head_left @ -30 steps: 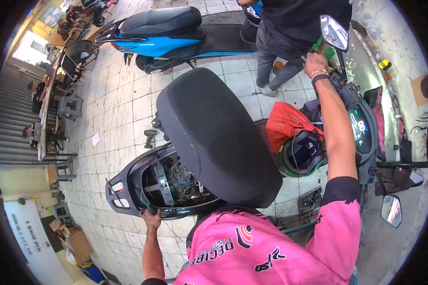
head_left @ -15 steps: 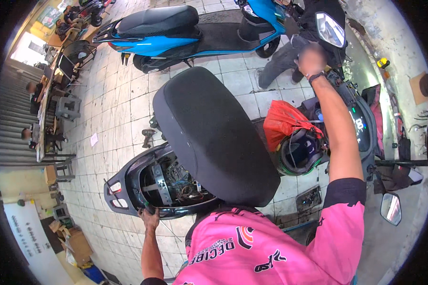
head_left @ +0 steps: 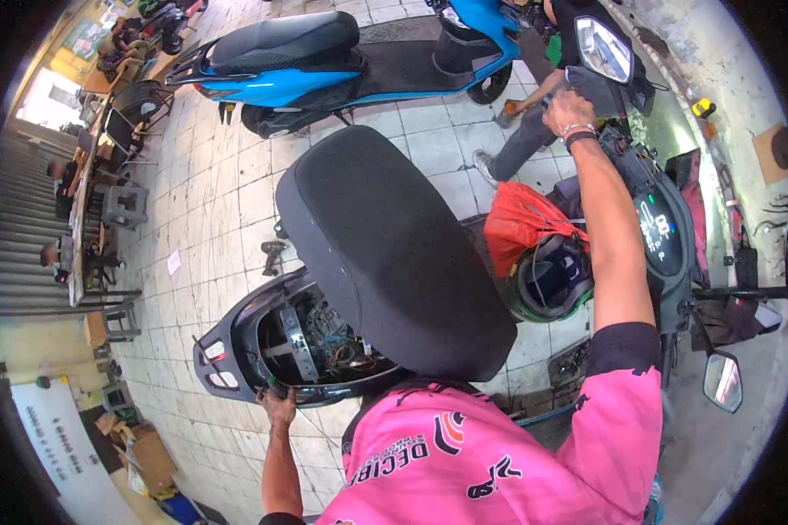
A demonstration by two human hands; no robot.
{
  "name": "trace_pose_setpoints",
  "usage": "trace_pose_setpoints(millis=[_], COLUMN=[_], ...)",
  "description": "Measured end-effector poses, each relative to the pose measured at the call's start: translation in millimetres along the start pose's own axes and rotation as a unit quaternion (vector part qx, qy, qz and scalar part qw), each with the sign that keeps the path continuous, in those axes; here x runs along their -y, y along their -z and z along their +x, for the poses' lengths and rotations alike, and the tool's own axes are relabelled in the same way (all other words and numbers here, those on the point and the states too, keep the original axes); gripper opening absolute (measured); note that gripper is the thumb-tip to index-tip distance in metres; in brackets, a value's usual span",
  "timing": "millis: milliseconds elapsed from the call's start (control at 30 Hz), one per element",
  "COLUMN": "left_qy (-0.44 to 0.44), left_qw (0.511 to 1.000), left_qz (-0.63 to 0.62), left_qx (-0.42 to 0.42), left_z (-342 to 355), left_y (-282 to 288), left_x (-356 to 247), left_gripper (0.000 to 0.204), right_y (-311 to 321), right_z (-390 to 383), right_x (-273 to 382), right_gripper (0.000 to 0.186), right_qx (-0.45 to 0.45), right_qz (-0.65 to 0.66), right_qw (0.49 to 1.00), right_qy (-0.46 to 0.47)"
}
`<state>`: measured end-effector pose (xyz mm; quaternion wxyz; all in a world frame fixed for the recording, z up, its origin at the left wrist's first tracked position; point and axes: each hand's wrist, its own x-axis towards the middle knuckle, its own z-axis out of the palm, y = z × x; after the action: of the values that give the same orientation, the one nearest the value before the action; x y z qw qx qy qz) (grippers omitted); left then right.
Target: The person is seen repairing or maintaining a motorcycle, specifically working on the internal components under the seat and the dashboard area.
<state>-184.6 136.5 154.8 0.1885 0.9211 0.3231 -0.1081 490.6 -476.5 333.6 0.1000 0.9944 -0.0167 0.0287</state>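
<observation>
A dark scooter with its black seat (head_left: 385, 245) swung up stands in front of me. Wiring (head_left: 337, 346) and a metal bracket (head_left: 298, 341) show in its open rear bay. My left hand (head_left: 277, 407) is closed at the bay's near rear rim, around a small dark thing with a hint of green; a thin cable runs beside it. On the far side of the front end, my right hand (head_left: 571, 114) is closed around the far handlebar grip, mostly hidden by my fingers. The lit dashboard (head_left: 661, 227) lies beside my right forearm.
A red bag (head_left: 525, 226) and a helmet (head_left: 547, 284) sit in the footwell. Beyond stands a blue scooter (head_left: 403, 83). A crouching person's hand (head_left: 514, 108) holds a small orange-brown thing. A power drill (head_left: 273, 256) lies on the tiled floor.
My right hand stays at the far handlebar, shifted slightly left in the picture. The crouching person's arm and a small orange-brown thing have come into sight. My left hand stays at the rim.
</observation>
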Motion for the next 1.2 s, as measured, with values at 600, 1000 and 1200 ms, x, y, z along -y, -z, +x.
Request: trace_pose_setpoints(millis=[600,1000,1200], left_qy=[-0.023,0.028,0.002], left_qw=[0.999,0.998,1.0], left_qz=[-0.004,-0.05,-0.018], left_qx=[-0.025,0.013,0.016], left_z=[-2.9,-2.5,6.8], left_y=[-0.3,-0.5,-12.7], left_x=[-2.7,-10.3,14.2], left_gripper=[0.052,0.059,0.06], right_y=[-3.8,-10.8,-11.5], right_z=[-2.3,3.1,-3.9], right_x=[6.0,2.6,5.7], right_gripper=[0.049,0.04,0.048], right_qx=[-0.005,-0.031,-0.073], right_qz=[0.036,0.052,0.058], right_qw=[0.999,0.997,0.995], right_qy=[-0.041,-0.046,-0.04])
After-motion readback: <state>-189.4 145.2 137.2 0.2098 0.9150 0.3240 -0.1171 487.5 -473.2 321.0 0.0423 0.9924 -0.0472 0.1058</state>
